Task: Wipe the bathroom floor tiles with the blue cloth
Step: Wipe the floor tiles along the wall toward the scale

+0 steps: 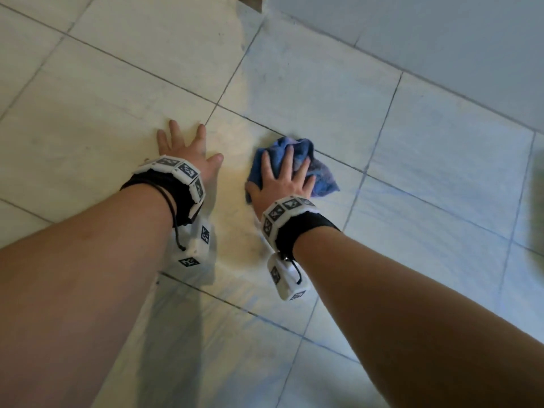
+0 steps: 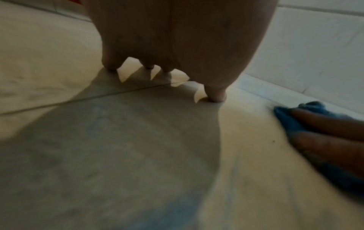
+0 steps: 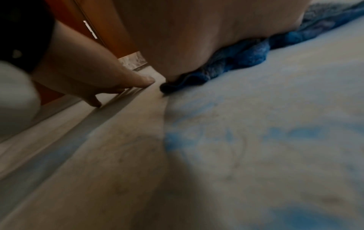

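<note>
The crumpled blue cloth (image 1: 322, 178) lies on the pale floor tiles (image 1: 309, 92) in the middle of the head view. My right hand (image 1: 287, 172) presses flat on it with its fingers spread and straight; most of the cloth sticks out past the fingertips and to the right. My left hand (image 1: 188, 145) lies flat on a bare tile to the left of the cloth, fingers spread, holding nothing. In the left wrist view its fingertips (image 2: 216, 97) touch the floor, and the cloth (image 2: 287, 123) shows at the right. The right wrist view has the cloth (image 3: 236, 62) bunched under my palm.
A pale tiled wall (image 1: 441, 39) meets the floor along the upper right. A brown wooden door frame (image 1: 250, 1) stands at the top, also in the right wrist view as the door (image 3: 102, 31). Dark grout lines cross the floor between the hands.
</note>
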`<state>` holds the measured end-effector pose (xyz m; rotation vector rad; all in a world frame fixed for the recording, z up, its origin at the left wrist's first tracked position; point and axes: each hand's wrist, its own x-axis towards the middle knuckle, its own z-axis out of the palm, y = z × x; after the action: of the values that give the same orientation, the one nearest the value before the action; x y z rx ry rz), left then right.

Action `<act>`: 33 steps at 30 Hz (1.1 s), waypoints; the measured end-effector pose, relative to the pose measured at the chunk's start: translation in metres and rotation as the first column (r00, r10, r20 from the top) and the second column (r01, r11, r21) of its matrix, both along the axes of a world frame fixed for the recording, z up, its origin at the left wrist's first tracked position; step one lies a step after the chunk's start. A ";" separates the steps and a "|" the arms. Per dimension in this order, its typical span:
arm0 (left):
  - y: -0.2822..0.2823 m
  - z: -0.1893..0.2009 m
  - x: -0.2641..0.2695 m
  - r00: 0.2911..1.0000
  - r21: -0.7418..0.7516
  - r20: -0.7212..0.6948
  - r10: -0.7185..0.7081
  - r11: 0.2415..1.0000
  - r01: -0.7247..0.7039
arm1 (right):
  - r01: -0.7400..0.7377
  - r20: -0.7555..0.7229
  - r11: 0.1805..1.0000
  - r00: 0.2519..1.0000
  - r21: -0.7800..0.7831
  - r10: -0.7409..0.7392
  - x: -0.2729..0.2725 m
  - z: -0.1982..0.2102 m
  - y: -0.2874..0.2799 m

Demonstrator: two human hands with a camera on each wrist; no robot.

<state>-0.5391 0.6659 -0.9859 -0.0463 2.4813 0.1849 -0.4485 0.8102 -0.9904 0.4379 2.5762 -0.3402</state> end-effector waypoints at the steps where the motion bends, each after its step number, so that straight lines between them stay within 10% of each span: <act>1: -0.006 -0.002 0.002 1.000 -0.005 -0.014 -0.008 1.000 0.008 | -0.028 0.002 1.000 1.000 -0.013 0.028 0.000 0.000 0.000; 12: 0.001 0.003 0.008 0.998 -0.040 0.037 0.046 0.998 -0.045 | 0.130 0.015 0.989 0.991 0.063 -0.132 0.006 0.004 0.086; 23: 0.054 0.001 0.024 0.999 -0.011 0.015 0.050 0.999 -0.050 | -0.183 -0.012 0.982 0.983 -0.056 0.182 0.021 0.004 0.069; 33: 0.129 -0.002 0.023 0.992 0.023 -0.079 -0.102 0.994 0.104 | 0.078 0.013 0.997 0.997 0.025 -0.078 0.032 0.008 0.180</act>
<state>-0.5159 0.7945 -0.9881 0.1023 2.5508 0.1787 -0.4165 0.9899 -0.9819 0.5490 2.5569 -0.3316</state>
